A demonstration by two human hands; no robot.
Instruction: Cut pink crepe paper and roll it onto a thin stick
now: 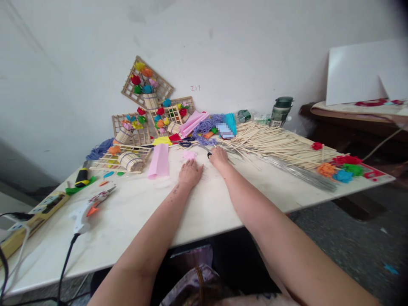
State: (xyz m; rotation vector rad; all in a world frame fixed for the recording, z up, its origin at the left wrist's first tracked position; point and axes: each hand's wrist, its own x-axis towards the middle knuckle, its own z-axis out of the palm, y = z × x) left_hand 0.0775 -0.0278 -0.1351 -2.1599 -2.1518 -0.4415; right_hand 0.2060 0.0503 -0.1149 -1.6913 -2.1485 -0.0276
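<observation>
Lying on the bench (208,204) just beyond your left hand (190,173), fingers loosely spread, the pink paper (189,155) is farther from your right hand (219,157), whose fingers grip scissors (209,155) angled forward-left.

We log matt, crinkly pink paper (189,155); scissors (209,155) with black plastic-looking handle; smooth pale tabletop (207,212), slight sheen; matt wooden sticks (277,142); shiny metal-looking wires (295,171); smooth white plastic glue gun (80,216).
</observation>
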